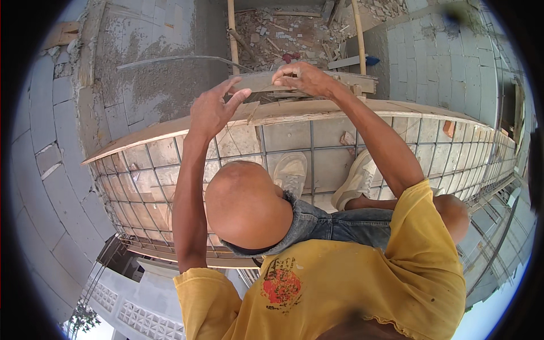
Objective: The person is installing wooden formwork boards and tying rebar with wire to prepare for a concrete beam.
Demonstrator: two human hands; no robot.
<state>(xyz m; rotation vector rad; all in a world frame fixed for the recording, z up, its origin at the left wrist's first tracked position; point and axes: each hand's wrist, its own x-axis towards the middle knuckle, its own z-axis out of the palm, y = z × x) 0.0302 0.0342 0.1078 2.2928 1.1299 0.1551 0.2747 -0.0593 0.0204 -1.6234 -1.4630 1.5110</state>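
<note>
My left hand (pixel 217 109) is raised over the edge of a long wooden board (pixel 283 112), thumb and fingers apart, with nothing seen in it. To its right, my right hand (pixel 309 79) hovers above the same board, thumb and forefinger curled into a pinch. Whatever those fingers hold, if anything, is too small to make out. Beyond the left hand, a thin pale strip (pixel 181 58) stretches leftward across the grey wall. A grid of steel reinforcing bars (pixel 311 153) runs on my side of the board, around my crouched legs and pale shoes (pixel 292 170).
Two upright poles (pixel 358 34) rise past a short plank (pixel 255 83) beyond the board. Rubble (pixel 289 37) covers the ground far below. Grey block walls (pixel 51 153) flank both sides. A brick piece (pixel 449 129) lies at the right by the bars.
</note>
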